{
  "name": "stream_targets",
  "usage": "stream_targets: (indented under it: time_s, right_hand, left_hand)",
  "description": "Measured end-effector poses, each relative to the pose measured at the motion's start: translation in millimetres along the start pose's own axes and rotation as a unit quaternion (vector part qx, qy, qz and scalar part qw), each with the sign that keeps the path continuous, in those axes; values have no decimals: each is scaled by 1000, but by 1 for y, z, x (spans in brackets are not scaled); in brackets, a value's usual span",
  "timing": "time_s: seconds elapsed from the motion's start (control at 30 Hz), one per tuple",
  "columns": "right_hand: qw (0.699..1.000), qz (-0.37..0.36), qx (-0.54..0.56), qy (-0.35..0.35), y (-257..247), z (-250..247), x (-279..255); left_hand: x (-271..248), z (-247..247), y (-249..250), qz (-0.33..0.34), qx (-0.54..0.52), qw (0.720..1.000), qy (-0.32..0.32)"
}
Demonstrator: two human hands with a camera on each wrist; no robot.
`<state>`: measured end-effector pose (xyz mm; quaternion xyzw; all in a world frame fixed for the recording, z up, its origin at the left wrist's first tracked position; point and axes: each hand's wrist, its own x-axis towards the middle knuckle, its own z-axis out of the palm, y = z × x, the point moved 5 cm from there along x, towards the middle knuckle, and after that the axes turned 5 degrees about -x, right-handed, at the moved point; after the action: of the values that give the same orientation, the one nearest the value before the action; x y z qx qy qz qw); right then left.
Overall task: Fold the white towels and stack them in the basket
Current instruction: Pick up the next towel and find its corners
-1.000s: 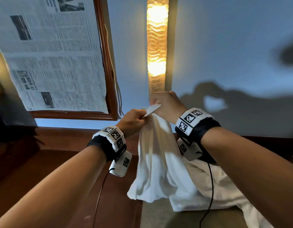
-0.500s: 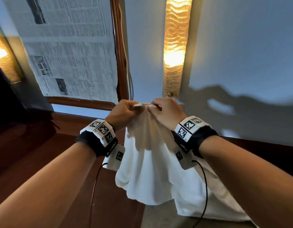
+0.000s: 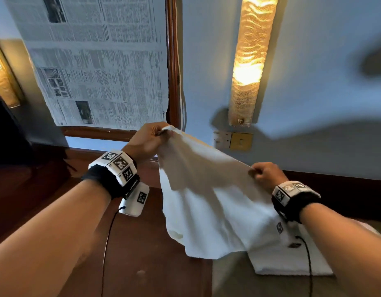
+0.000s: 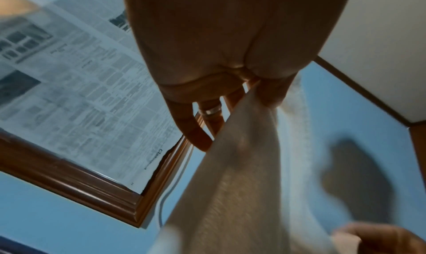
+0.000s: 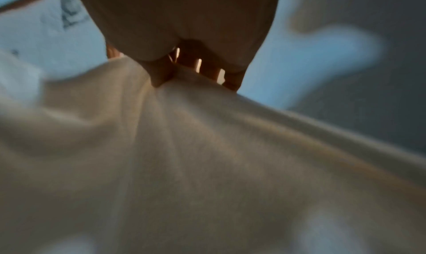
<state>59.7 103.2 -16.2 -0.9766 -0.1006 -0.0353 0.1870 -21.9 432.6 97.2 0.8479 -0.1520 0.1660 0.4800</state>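
hands now pulling apart, no longer meeting at one corner | towel (image 3: 215, 202) hanging stretched between them above a folded towel (image 3: 292, 262) | right hand (image 3: 269, 174) pinching the top edge, lower | left hand (image 3: 145, 139) pinching a raised corner | newspaper (image 3: 99, 61) hanging behind

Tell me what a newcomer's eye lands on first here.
A white towel stretched in mid-air, the left hand pinching its upper corner, the right hand pinching the lower one. Behind, a glowing wall lamp and a newspaper covering the wood-framed panel at left.
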Motion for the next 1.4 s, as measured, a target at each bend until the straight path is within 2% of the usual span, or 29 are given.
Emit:
stream_targets:
  time_s: [0.1,0.2,0.3,0.4,0.5,0.67,0.73,0.83,0.93,0.97,1.03,1.17,1.23,1.3,1.4]
  right_hand:
    - [986,-15,57,159,-52,-29,-9]
    - [953,-119,107,258,-130,-54,-30]
    - [928,-194,122,295,-193,-71,-56]
    - [927,-175,93,318,-225,-76,-80]
    - [938,-91,89,323,-221,-66,-109]
    - [961,-48,101,254,-206,-18,-153]
    - [967,8,95,238,-178,5,-159]
    - [974,125,80,171,-112,35,-175]
    - [957,215,112,157,-65,39,-191]
    - [953,215,126,171,-62,31,-188]
    - [955,170,128,208,-75,8,-171]
    - [955,-14,129,265,-135,-48,-137]
    - [950,-83,117,278,-153,-68,-128]
    - [945,-94,100,296,-150,-81,-121]
    - [949,-60,84,299,-122,-89,-116]
  left_hand:
    - [-8,-6,-6,-5,-104,994,-45]
    - [-16,-6,2,7,-166,982,-87]
    - [-20,2,7,28,-210,970,-120]
    - [-32,22,12,47,-214,963,-157]
    - [-42,27,14,47,-241,960,-133]
    - [-63,24,27,29,-255,952,-166]
    - [-66,18,28,9,-262,950,-170]
    - [-66,5,22,-27,-287,944,-163]
    - [-72,4,16,-47,-293,939,-175]
    - [-74,7,14,-56,-298,936,-179]
    - [-75,16,15,-73,-304,933,-179]
    - [-66,40,36,-52,-303,938,-158]
    - [-57,56,47,-32,-311,940,-139]
    - [-51,77,55,-25,-311,940,-139]
    - [-46,113,56,-53,-288,938,-184]
